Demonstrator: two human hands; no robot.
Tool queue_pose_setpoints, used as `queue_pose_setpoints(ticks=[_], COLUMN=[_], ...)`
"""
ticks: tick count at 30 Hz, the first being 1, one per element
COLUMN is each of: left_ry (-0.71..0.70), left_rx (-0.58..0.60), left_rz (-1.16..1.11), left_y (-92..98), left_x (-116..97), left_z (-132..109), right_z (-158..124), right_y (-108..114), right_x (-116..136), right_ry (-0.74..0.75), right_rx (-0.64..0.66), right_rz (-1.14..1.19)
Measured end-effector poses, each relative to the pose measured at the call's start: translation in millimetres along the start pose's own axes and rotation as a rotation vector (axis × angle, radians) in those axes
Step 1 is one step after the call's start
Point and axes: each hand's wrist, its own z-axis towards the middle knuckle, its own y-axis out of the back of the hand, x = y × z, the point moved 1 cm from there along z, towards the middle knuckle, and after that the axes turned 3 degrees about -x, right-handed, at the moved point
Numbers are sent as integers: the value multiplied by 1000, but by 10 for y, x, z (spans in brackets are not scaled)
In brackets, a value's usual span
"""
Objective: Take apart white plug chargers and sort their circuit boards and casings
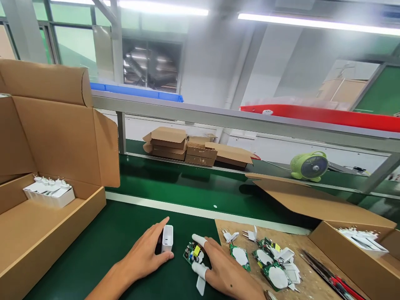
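Head view: a white plastic charger housing (167, 238) is pinched in the left hand (145, 254) near the green mat's front edge. The small green circuit board (193, 253) is pressed under the right hand (223, 268)'s spread, cot-covered fingers (200, 240). Bent components are judged possible from excess pressure.

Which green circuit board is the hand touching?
The circuit board on the green mat, under the right hand, with a yellow part on top. The other boards lie untouched on the cardboard sheet.

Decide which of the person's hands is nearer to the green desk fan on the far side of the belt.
Right. The right hand rests on a circuit board, below and left of the fan; the left hand, holding a white charger shell, lies farther left.
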Motion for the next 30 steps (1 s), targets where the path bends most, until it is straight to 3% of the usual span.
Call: queue_pose_setpoints(ticks=[7,12,17,22,25,30], left_ry=[45,12,-22,-287,-393,-432], left_rx=[26,6,-28,-68,-104,-131], left_rz=[-6,-38,-144,-118,-44,9], left_y=[-32,-46,-160,-293,-322,-321], left_x=[-43,-4,94,29,-24,-24], left_z=[-15,-22,-38,-67,-88,-91], right_z=[11,-4,-70,-150,-161,-149], right_y=[-199,-384,-349,-360,-398,-451], right_x=[-273,-450,-347,-208,-185,-208], right_ry=[77,214,374,504,534,527], right_rx=[-43,-232,-409,-647,-604,-552], right_rz=[-4,41,177,94,13,-79])
